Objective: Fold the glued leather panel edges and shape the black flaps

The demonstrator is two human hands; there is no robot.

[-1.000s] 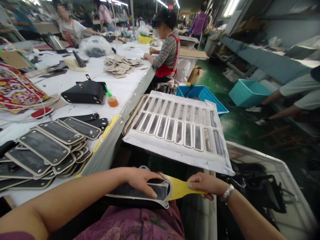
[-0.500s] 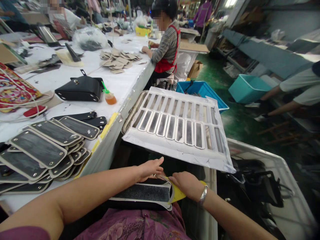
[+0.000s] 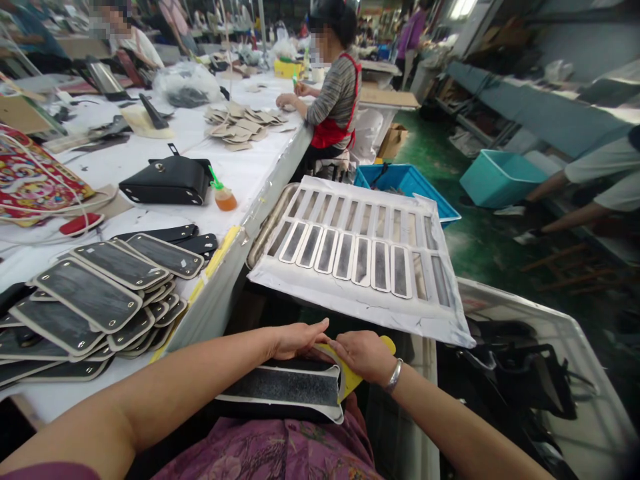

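Observation:
A black bag body point(image 3: 285, 385) with pale edges and a grey inner panel lies across my lap. My left hand point(image 3: 299, 339) grips its far side near the right end, thumb stretched out and the other fingers partly hidden. At that end my right hand point(image 3: 367, 357), wearing a silver bangle, is closed on a flat yellow piece point(image 3: 350, 381). The piece sits against the bag's open end, and its rounded tip shows beyond my knuckles. My right fingertips almost meet my left hand. What kind of thing the yellow piece is, I cannot tell.
Ahead is a white slotted rack point(image 3: 345, 300) bearing several pale-edged strips point(image 3: 344, 257). Leftward on the table lie stacked black panels point(image 3: 90, 297), a black bag point(image 3: 167, 180) and a small bottle point(image 3: 225, 199). A white bin point(image 3: 575, 333) holds black items. A co-worker point(image 3: 335, 87) sits beyond.
My right hand has shifted slightly left and up with the yellow piece, closer to my left hand. The yellow tip now stands higher. The whole view has shifted slightly.

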